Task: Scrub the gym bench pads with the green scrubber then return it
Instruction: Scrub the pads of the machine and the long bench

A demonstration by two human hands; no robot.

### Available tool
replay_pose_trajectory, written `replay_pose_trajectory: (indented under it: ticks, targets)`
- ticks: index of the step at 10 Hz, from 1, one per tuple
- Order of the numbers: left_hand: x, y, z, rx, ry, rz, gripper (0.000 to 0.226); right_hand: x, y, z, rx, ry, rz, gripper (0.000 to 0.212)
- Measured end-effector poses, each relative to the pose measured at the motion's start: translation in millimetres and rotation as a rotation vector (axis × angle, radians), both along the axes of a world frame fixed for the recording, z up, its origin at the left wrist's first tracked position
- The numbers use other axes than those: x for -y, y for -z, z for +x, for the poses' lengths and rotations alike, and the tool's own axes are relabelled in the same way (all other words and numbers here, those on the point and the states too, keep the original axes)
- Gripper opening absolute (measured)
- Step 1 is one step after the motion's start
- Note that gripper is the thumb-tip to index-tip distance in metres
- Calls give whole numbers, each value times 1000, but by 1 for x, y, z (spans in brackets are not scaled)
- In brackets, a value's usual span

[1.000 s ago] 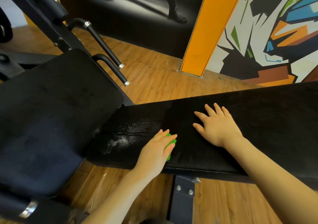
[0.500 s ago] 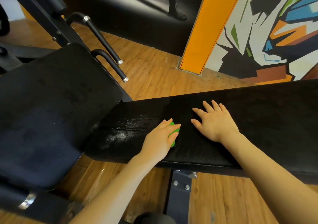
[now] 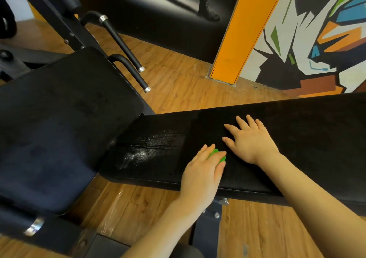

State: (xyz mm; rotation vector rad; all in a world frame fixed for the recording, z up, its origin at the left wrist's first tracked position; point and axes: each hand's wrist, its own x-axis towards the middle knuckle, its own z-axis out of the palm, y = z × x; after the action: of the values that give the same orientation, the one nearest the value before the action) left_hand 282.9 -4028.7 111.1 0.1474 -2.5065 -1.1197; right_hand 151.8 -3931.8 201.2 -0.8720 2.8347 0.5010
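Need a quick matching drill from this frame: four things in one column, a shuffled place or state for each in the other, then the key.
Column 1
1. green scrubber
2. right hand
3. wet patch
4. orange pillar

Column 2
A. glistens on the bench pad, left of both hands
B. stands on the wooden floor beyond the bench
C. lies flat on the pad, fingers spread
D. mostly covered by the left hand

Pairs: 1-D, 2-C, 3-A, 4-B
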Motion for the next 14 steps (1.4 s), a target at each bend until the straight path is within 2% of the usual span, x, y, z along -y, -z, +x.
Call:
replay_pose_trajectory:
  ticks: [3,5,7,11,14]
  targets:
    - [20,9,2,9,-43,-63,46,-1,0,1,4,-6,-3,60]
    - [63,33,10,134,-122,-78,36,-3,-1,2,13,-17,-7,60]
    - [93,46,18,228,-229,35,36,-2,-2,2,21,-19,-13,60]
    - [43,13,-4,79,-74,41,36,0,-4,5,28,1,3,60]
    - [69,30,0,108,-78,54,35,0,-5,8,33,-1,-5,60]
